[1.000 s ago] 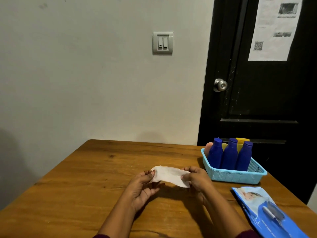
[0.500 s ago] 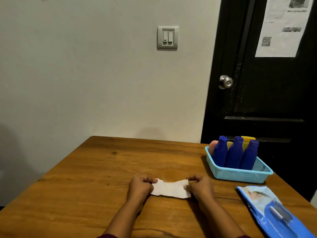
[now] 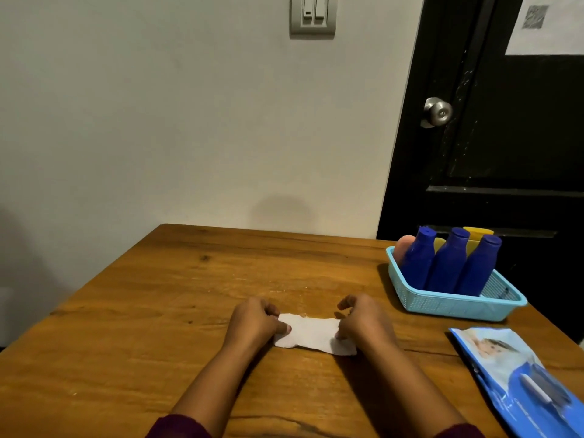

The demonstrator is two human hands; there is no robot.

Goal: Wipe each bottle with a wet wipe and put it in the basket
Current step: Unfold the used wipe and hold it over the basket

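A white wet wipe [image 3: 311, 334], folded into a strip, lies flat on the wooden table [image 3: 158, 311]. My left hand [image 3: 254, 320] pinches its left end and my right hand [image 3: 363, 320] presses its right end. At the table's right stands a light blue basket [image 3: 448, 303] holding three dark blue bottles [image 3: 447, 260] upright, with a pink bottle [image 3: 403, 249] and a yellow bottle [image 3: 477, 233] behind them. No bottle stands outside the basket.
A blue wet-wipe pack [image 3: 518, 374] lies at the table's right front edge. A black door [image 3: 505, 137] with a metal knob [image 3: 437, 112] is behind the basket. A grey wall with a light switch [image 3: 313, 14] faces me.
Both hands lowered the wipe from mid-air onto the table, where it now lies flat. The camera tilted down and closer.
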